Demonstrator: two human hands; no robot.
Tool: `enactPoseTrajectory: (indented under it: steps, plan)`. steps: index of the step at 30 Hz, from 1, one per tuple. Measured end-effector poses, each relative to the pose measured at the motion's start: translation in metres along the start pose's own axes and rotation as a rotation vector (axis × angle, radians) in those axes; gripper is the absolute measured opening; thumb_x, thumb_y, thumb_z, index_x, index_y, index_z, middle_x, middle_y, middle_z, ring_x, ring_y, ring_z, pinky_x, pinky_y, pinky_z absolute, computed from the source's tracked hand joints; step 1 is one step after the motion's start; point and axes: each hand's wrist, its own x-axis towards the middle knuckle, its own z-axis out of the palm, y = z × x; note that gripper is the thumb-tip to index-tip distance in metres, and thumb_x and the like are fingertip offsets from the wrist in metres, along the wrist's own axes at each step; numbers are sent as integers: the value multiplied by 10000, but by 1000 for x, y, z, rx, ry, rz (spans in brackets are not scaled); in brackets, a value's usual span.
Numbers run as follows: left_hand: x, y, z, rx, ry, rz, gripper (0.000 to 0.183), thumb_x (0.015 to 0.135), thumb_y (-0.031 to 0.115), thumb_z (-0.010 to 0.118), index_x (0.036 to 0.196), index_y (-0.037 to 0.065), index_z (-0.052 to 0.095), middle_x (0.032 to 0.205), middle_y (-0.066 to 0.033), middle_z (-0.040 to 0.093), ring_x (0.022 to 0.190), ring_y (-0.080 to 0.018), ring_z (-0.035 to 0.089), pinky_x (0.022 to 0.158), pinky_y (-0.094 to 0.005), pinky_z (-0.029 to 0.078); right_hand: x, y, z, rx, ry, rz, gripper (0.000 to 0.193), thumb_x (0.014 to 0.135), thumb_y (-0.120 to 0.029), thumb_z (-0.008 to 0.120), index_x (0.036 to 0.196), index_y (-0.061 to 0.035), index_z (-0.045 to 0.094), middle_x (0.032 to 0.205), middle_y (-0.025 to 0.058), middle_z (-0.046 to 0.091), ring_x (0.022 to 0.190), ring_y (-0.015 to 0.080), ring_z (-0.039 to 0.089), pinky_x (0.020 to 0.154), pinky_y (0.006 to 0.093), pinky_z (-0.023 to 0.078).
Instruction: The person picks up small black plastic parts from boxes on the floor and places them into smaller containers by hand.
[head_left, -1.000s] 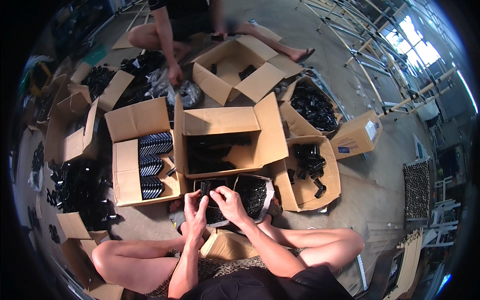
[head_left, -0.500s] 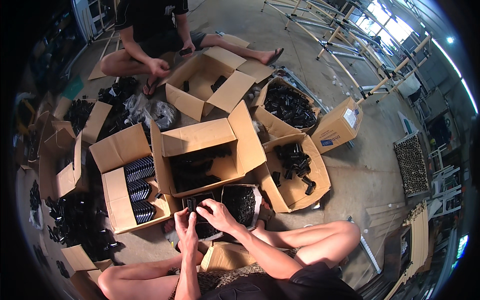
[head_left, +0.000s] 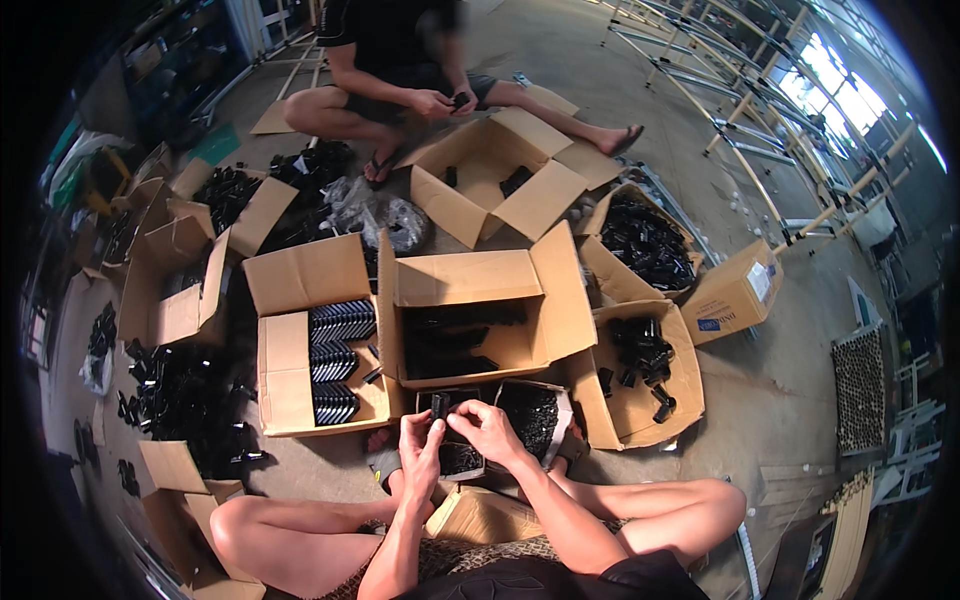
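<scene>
Upright between the fingers and thumb of my left hand [head_left: 420, 447] is a black plastic fitting [head_left: 439, 405]. My right hand [head_left: 487, 430] is closed in a pinch, its fingertips close against the side of the fitting. What those fingertips hold, if anything, is too small to make out. Just beyond and below my hands are a small box of tiny black parts [head_left: 530, 415] and another small box of black bits [head_left: 460, 460]. A carton with neat rows of black fittings [head_left: 335, 362] stands to the left of my hands.
Straight ahead is a deep open carton [head_left: 470, 275] with black parts inside. An open carton [head_left: 645, 435] at right holds loose black fittings. Black fittings [head_left: 180, 400] lie heaped on the floor at left. Opposite, a person [head_left: 400, 60] sits by another carton [head_left: 450, 200], handling a black piece.
The whole view has swung, so the scene sits further right. My hands stay together at the black fitting. Across from me, the person's hands have come together around a black piece.
</scene>
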Motion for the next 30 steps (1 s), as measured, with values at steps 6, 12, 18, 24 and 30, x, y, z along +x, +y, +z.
enactPoseTrajectory:
  steps: [6, 12, 18, 24, 30]
  plan:
    - [-2, 11, 7, -4, 8, -30, 230, 974, 110, 634, 1153, 29, 513, 981, -17, 602, 865, -53, 517, 780, -209, 436, -3, -3, 3, 163, 22, -54, 287, 931, -264, 667, 929, 22, 657, 815, 100, 662, 754, 103, 621, 653, 313, 493]
    - [-2, 8, 4, 67, 10, -29, 267, 961, 145, 657, 1148, 13, 520, 998, -50, 619, 903, -78, 555, 786, -230, 469, 0, 0, 0, -76, 19, -13, 271, 948, -254, 662, 849, -2, 657, 628, -21, 518, 613, 37, 451, 529, 263, 378]
    - [0, 7, 3, 39, 25, -37, 271, 961, 152, 656, 1141, 2, 520, 1007, -58, 612, 913, -88, 554, 802, -239, 471, 1, 6, 6, 176, -6, -11, 153, 936, -156, 681, 929, -4, 667, 767, -28, 604, 702, 37, 514, 612, 231, 448]
    - [2, -4, -3, 173, 38, -46, 263, 961, 148, 659, 1138, 7, 527, 999, -56, 619, 901, -87, 569, 796, -240, 486, 3, 23, 3, 65, -112, 134, 228, 971, -223, 653, 940, 3, 654, 822, -10, 648, 766, 26, 541, 653, 222, 460]
    - [3, -14, -12, 164, -41, -313, 298, 1014, 252, 570, 1149, -10, 531, 986, -104, 632, 796, -155, 653, 645, -312, 583, -5, 9, -14, -35, -394, 329, 511, 971, -487, 577, 920, 9, 685, 633, 43, 627, 505, 94, 576, 464, 257, 454]
